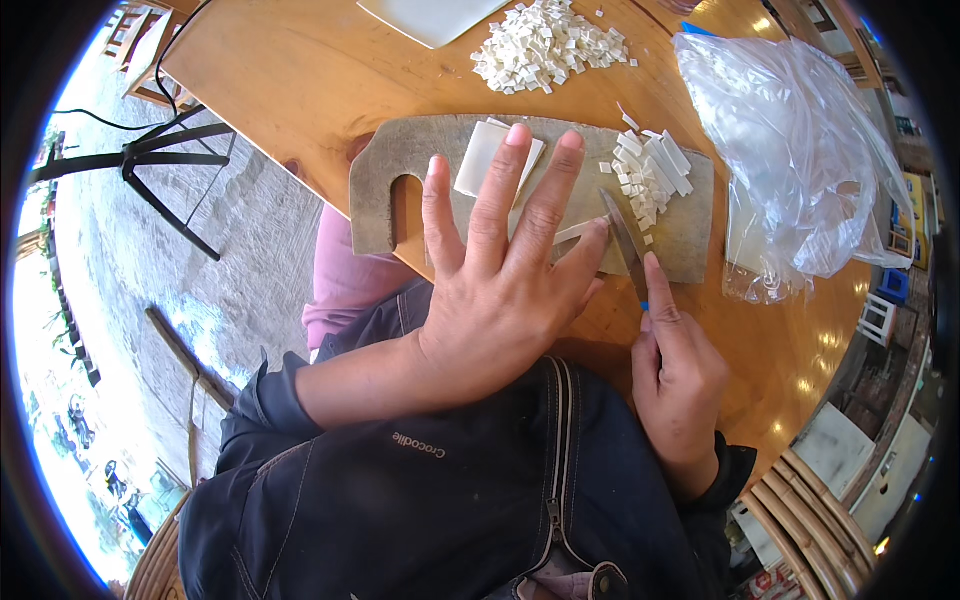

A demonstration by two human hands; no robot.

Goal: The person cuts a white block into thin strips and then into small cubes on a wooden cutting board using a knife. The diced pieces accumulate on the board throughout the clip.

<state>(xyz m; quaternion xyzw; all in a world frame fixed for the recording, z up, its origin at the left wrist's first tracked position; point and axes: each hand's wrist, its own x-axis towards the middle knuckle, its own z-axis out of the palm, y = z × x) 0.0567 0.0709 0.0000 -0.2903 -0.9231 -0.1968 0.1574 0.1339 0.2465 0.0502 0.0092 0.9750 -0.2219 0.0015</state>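
My left hand [495, 315] spreads over a worn wooden cutting board [679, 251], its index fingertip pressing a thin white strip [574, 232] against the wood. The other fingers are raised and splayed; the thumb is partly hidden. In my right hand [679, 371] is a small knife [625, 236], index finger along its back. The blade stands at the strip's right end, beside that fingertip. Small white squares [637, 180] and several uncut strips [670, 161] lie beyond the blade. Under my left fingers rests a stack of flat white pieces [480, 161], partly covered.
Past the board, a heap of white squares [544, 45] and a larger white sheet [431, 16] lie on the wooden table [292, 71]. A clear plastic bag [787, 150] sits at the right. A black tripod [131, 154] stands on the floor at left.
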